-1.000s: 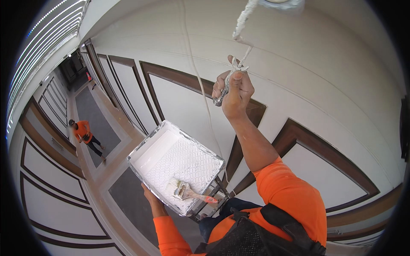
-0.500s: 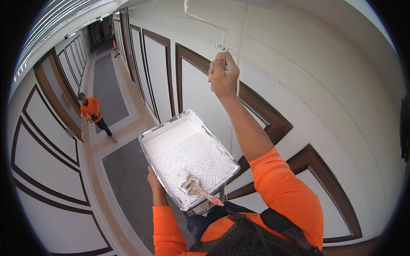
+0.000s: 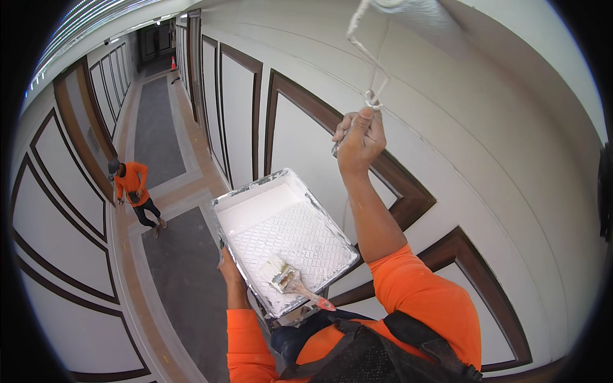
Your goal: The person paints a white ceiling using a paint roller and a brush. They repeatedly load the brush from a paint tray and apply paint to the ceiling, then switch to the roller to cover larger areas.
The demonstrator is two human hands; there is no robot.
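Note:
A paint tray (image 3: 324,212) with white paint in its well and a ridged slope is in front of my body. My left hand (image 3: 231,271) grips the tray's left side, its fingers partly hidden beneath. Across the ridged slope lies a paintbrush (image 3: 290,281), bristles coated white and its reddish handle reaching over the near rim. Up on the right, my right hand (image 3: 361,140) is closed round the handle of a paint roller (image 3: 377,59). The roller's bent, paint-caked wire frame leads up to a white cover, blurred against the pale upper wall (image 3: 472,102).
White wall panels with dark brown mouldings (image 3: 408,198) run along my right. A person (image 3: 133,191) in an orange top and dark cap is down in the corridor to the left, on the grey floor covering (image 3: 172,274). Farther off stand a brown door (image 3: 80,102) and an orange cone (image 3: 174,62).
My right hand has moved right and slightly nearer with the roller, bringing its cover into view. The person in the corridor has come closer. The tray has barely shifted.

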